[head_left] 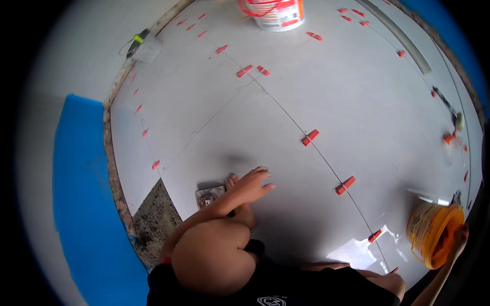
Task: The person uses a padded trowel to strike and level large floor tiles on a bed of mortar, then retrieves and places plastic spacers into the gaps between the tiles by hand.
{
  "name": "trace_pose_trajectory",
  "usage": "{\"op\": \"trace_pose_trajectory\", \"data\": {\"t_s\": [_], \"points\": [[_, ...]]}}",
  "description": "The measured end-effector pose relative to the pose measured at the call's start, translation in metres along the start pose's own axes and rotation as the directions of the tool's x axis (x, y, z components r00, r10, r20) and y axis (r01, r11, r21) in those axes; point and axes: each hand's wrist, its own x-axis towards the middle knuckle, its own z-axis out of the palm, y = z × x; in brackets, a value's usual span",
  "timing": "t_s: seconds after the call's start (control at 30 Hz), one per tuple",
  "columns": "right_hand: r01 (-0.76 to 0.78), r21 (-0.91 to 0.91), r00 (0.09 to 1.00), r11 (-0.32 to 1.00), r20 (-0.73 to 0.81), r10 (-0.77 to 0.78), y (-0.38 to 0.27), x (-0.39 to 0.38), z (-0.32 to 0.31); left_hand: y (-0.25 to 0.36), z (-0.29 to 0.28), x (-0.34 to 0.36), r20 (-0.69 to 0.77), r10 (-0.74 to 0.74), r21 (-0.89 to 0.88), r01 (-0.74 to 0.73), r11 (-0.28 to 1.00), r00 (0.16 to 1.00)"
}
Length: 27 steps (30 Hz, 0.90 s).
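My left hand [255,184] reaches out over the pale floor tiles [245,127] beside my bent knee, its fingers apart and nothing in them. At the lower right, my right hand [461,237] grips the rim of a yellow bucket [423,229]. That bucket tips toward me, and orange-red pieces show inside it, too shaded to make out singly. Red tile-levelling wedges sit along the joints, among them one wedge [345,185] and another wedge [310,137] on the line ahead of me. A small square block [208,196] with a dirty top lies by my foot.
Bare rough mortar [155,217] fills a gap at the left by the blue-painted wall base [81,204]. A white-and-red bucket [278,15] stands at the far side. A long grey straightedge [403,38] lies far right, with a hammer-like tool [451,109] nearer.
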Motion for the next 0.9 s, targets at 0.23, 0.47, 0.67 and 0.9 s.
{"op": "trace_pose_trajectory", "data": {"t_s": [0.23, 0.47, 0.67, 0.9], "points": [[0.001, 0.763, 0.96, 0.647, 0.181, -0.215, -0.241, -0.037, 0.019, -0.032, 0.006, 0.049, 0.075, 0.131, -0.341, -0.098, 0.935, 0.989], [-0.192, 0.404, 0.399, 0.894, 0.865, -0.305, -0.548, -0.144, 0.207, -0.062, -0.019, 0.136, -0.395, 0.161, -0.354, -0.312, 0.882, 0.904], [-0.376, 0.331, 0.06, 0.866, 0.941, -0.334, -0.724, -0.188, 0.313, -0.165, -0.067, 0.2, -0.555, -0.112, -0.613, -0.314, 0.725, 0.824], [-0.678, 0.265, 0.053, 0.686, 0.948, -0.314, -0.754, -0.162, 0.324, -0.242, -0.086, 0.174, -0.246, -0.21, -0.965, -0.218, 0.149, 0.946]]}}
